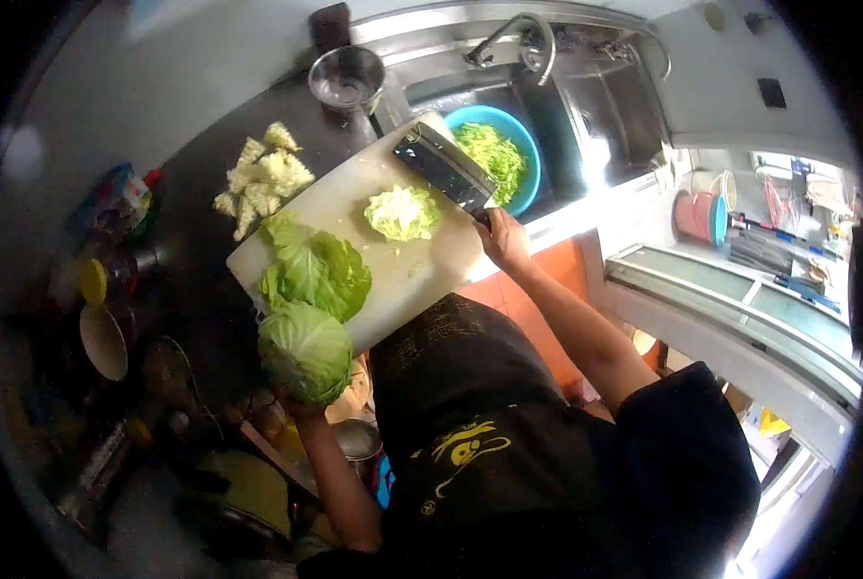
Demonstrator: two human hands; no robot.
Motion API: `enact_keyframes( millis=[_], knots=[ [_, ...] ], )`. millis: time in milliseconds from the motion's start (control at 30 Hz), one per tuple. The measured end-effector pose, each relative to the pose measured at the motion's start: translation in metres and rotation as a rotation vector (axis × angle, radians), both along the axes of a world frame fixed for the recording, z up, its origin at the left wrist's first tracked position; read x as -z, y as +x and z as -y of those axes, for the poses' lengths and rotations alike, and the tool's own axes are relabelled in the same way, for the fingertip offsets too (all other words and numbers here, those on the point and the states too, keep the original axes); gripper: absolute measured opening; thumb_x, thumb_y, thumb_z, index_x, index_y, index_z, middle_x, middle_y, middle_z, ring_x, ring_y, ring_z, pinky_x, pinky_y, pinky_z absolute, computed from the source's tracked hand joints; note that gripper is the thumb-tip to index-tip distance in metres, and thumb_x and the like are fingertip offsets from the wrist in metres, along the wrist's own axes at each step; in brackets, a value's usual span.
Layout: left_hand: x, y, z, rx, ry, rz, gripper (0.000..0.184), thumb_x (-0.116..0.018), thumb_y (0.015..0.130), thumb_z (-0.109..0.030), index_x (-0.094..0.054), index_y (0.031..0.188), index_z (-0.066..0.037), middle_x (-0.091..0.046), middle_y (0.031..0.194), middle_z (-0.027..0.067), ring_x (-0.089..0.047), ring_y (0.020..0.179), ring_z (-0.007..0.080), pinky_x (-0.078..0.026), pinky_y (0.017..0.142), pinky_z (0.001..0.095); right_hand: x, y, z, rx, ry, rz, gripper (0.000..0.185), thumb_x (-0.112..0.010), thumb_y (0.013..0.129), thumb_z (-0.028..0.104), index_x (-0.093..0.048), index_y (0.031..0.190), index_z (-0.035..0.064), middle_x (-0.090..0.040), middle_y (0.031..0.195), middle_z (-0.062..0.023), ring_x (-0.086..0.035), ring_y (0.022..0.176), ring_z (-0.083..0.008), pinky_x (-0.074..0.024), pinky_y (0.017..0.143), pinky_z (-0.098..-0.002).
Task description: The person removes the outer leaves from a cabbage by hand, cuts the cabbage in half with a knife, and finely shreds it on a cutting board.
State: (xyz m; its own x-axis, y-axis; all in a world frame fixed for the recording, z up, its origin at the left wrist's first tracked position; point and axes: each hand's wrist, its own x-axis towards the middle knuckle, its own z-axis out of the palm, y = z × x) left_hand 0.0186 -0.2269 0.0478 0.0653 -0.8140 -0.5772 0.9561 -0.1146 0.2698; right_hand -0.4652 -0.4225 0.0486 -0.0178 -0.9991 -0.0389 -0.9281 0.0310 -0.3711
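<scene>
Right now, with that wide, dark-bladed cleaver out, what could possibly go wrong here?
The round, pale-green cabbage head sits at the left end of the white rectangular cutting board, largely hiding the left hand; with a poor grip, it might roll off.

The wide, dark-bladed cleaver in the right hand is close to the round blue bowl of shredded greens, so a careless swing could perhaps knock the bowl.

The cutting board lay on the table, the sink behind it to the right. I saw cut cabbage near its middle, leaves on its left end, the cabbage head at its near left edge. The cleaver was over its far right edge, beside the basin of shreds in the sink. Chunks lay behind the leaves; a bowl stood left of the sink.
</scene>
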Motion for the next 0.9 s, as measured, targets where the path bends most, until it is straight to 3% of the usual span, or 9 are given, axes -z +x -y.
enact_keyframes(
  millis=[100, 233, 300, 467, 600, 700, 800, 833, 900],
  knots=[
    [-0.007, 0.007, 0.006, -0.044, -0.127, -0.033, 0.054, -0.048, 0.1, -0.034, -0.044, 0.148, -0.008, -0.045, 0.151, 0.0126, -0.046, 0.137, 0.0296, -0.04, 0.112, 0.0498, 0.016, 0.009, 0.004, -0.05, -0.026, -0.061, 0.028, -0.07, 0.091, 0.025, -0.059, 0.101, 0.0021, -0.062, 0.095, -0.0184, -0.063, 0.094, -0.0388, -0.051, 0.077, -0.0487],
    [-0.003, 0.013, 0.004, -0.09, -0.208, -0.03, 0.056, -0.046, 0.101, -0.037, -0.042, 0.15, -0.009, -0.042, 0.154, 0.0117, -0.043, 0.14, 0.0302, -0.036, 0.114, 0.0505, -0.026, 0.058, 0.029, -0.153, -0.166, 0.049, 0.06, -0.078, 0.082, 0.027, -0.051, 0.13, 0.0032, -0.054, 0.13, -0.022, -0.052, 0.122, -0.0415, -0.0462, 0.1, -0.0492],
    [0.001, 0.013, -0.001, -0.11, -0.227, -0.036, 0.057, -0.044, 0.102, -0.038, -0.04, 0.151, -0.01, -0.041, 0.155, 0.0112, -0.041, 0.141, 0.0306, -0.034, 0.115, 0.0508, -0.053, 0.095, 0.053, -0.357, 0.083, 0.024, 0.094, -0.083, 0.075, 0.035, -0.035, 0.149, 0.0044, -0.041, 0.148, -0.0225, -0.04, 0.138, -0.0412, -0.0346, 0.117, -0.0483],
    [0.015, 0.009, -0.012, -0.145, -0.25, -0.052, 0.059, -0.042, 0.103, -0.042, -0.037, 0.154, -0.012, -0.037, 0.158, 0.0101, -0.037, 0.143, 0.0314, -0.03, 0.118, 0.0517, -0.026, 0.132, 0.087, -0.54, 0.302, -0.243, 0.101, -0.086, 0.068, 0.033, -0.033, 0.15, 0.0091, -0.041, 0.144, -0.0215, -0.045, 0.132, -0.0399, -0.0456, 0.106, -0.0491],
    [0.03, 0.009, -0.02, -0.169, -0.248, -0.044, 0.061, -0.039, 0.104, -0.045, -0.034, 0.156, -0.013, -0.034, 0.16, 0.0092, -0.034, 0.146, 0.0321, -0.026, 0.12, 0.0524, -0.023, 0.134, 0.094, -0.444, 0.32, -0.109, 0.1, -0.086, 0.065, 0.033, -0.035, 0.149, 0.0128, -0.046, 0.137, -0.0217, -0.051, 0.124, -0.0412, -0.0494, 0.1, -0.048],
    [0.032, 0.007, -0.023, -0.18, -0.264, -0.058, 0.062, -0.038, 0.105, -0.046, -0.033, 0.157, -0.014, -0.033, 0.162, 0.0089, -0.032, 0.147, 0.0321, -0.024, 0.121, 0.0523, -0.001, 0.138, 0.11, -0.371, 0.293, 0.208, 0.091, -0.084, 0.07, 0.032, -0.039, 0.146, 0.0115, -0.051, 0.13, -0.022, -0.053, 0.121, -0.0404, -0.0494, 0.1, -0.0455],
    [0.022, 0.005, -0.019, -0.182, -0.328, -0.122, 0.061, -0.038, 0.105, -0.046, -0.032, 0.157, -0.014, -0.033, 0.161, 0.0094, -0.032, 0.147, 0.0311, -0.023, 0.122, 0.051, 0.038, 0.162, 0.149, -0.221, 0.49, 0.62, 0.05, -0.07, 0.088, 0.036, -0.06, 0.126, 0.0036, -0.066, 0.111, -0.0186, -0.064, 0.104, -0.03, -0.0503, 0.093, -0.0383],
    [0.018, 0.006, -0.017, -0.179, -0.353, -0.139, 0.061, -0.037, 0.106, -0.047, -0.032, 0.157, -0.013, -0.033, 0.161, 0.0096, -0.031, 0.147, 0.0308, -0.023, 0.122, 0.0505, -0.006, 0.184, 0.152, -0.165, 0.534, 0.71, 0.045, -0.061, 0.095, 0.04, -0.063, 0.12, 0.0023, -0.069, 0.102, -0.0124, -0.065, 0.089, -0.0246, -0.0522, 0.084, -0.0366],
    [0.01, 0.007, -0.013, -0.159, -0.399, -0.171, 0.061, -0.037, 0.106, -0.047, -0.031, 0.157, -0.013, -0.033, 0.161, 0.0099, -0.031, 0.148, 0.0302, -0.022, 0.122, 0.0496, -0.019, 0.208, 0.165, 0.037, 0.699, 0.964, 0.045, -0.057, 0.097, 0.041, -0.063, 0.119, 0.0026, -0.067, 0.102, -0.0075, -0.063, 0.088, -0.0209, -0.0519, 0.083, -0.0341]
  ],
)
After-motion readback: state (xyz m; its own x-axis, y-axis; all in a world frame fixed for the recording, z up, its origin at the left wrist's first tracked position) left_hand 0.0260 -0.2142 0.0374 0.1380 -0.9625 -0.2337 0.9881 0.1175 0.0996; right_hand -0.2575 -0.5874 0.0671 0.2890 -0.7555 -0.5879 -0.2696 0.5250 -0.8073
